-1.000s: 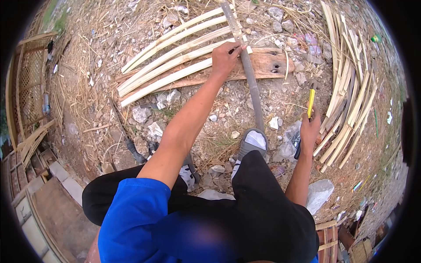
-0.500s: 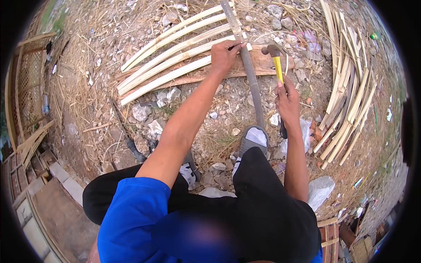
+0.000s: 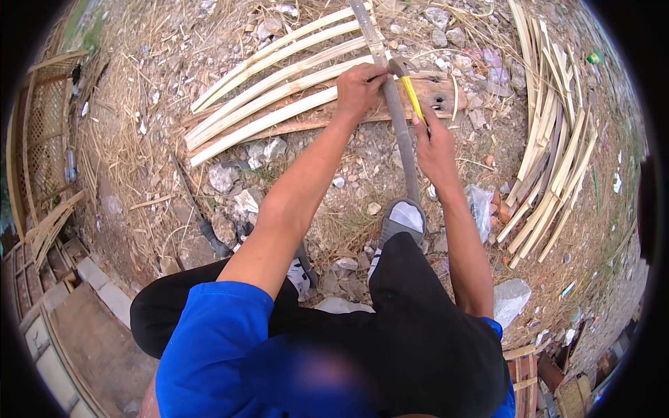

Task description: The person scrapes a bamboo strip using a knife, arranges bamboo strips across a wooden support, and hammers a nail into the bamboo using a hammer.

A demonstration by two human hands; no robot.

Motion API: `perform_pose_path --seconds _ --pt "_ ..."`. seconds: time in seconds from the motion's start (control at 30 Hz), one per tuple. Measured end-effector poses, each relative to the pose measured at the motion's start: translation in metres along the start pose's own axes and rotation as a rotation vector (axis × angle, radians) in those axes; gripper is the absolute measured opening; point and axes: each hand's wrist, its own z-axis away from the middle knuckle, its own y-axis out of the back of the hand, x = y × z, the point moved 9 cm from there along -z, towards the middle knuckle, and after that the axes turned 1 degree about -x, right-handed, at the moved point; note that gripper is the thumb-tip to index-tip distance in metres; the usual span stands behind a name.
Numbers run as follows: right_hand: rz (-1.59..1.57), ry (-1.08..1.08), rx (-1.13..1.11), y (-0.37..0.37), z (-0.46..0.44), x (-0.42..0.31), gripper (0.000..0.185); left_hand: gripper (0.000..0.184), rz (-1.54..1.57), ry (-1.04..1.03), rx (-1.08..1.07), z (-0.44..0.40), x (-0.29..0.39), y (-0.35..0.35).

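Observation:
My right hand (image 3: 437,150) is wrapped round the yellow handle of a claw hammer (image 3: 411,94). The hammer's head is over the long grey wooden strip (image 3: 401,132), right beside my left fingertips. My left hand (image 3: 359,90) pinches at the strip's left edge; whatever its fingers hold is too small to make out. Several pale split-wood slats (image 3: 279,90) fan out to the left, their right ends by the grey strip. A weathered brown board (image 3: 435,94) lies below the slats and strip. The strip's near end reaches my sandalled foot (image 3: 404,219).
A loose bundle of pale slats (image 3: 554,153) lies on the right. Stones, straw and litter cover the ground, with a clear plastic bag (image 3: 479,209) near my right forearm. At the far left stands a lattice panel (image 3: 52,132).
My right hand has swung the hammer left and slightly up, bringing its head from above the brown board to the grey strip. My left hand has barely moved.

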Motion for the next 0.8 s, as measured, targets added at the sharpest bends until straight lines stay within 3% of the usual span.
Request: perform_pose_path --seconds 0.8 --pt "-0.019 0.034 0.085 0.0 -0.002 -0.02 0.034 0.015 -0.05 -0.042 0.062 0.0 0.008 0.005"
